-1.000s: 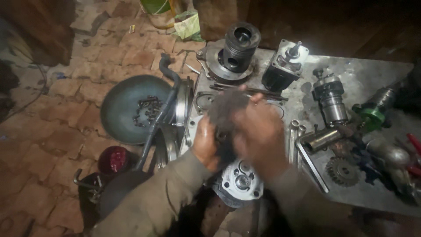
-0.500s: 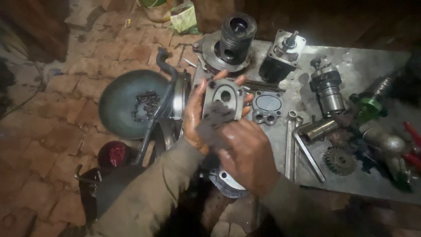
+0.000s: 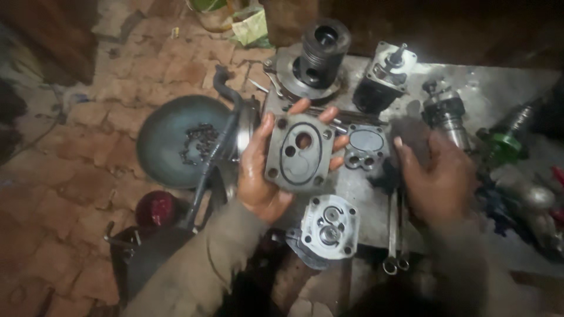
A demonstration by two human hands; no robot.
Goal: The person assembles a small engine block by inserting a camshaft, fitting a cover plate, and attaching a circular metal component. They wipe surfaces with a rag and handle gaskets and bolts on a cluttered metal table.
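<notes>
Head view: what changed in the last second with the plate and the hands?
The right hand came off the metal plate and moved right, open. The left hand now holds the plate alone, its face uncovered. The pump body and wrenches stayed put.

The left hand [image 3: 258,170] covers the left edge and rear face of the metal plate [image 3: 299,154]; only the tips of its fingers [image 3: 338,144] show past the right edge. The right hand [image 3: 437,182] is motion-blurred, and whether it holds anything cannot be determined. It hides the bench [image 3: 499,88] surface beneath it and the upper ends of the two wrenches [image 3: 393,235]. The pump body [image 3: 326,232] is partly masked below by the dark sleeve. Parts at the right edge, including the green fitting [image 3: 499,147], are blurred and cut off. The chain links in the round pan [image 3: 170,141] are too small to resolve. The lower corners are lost in shadow.
</notes>
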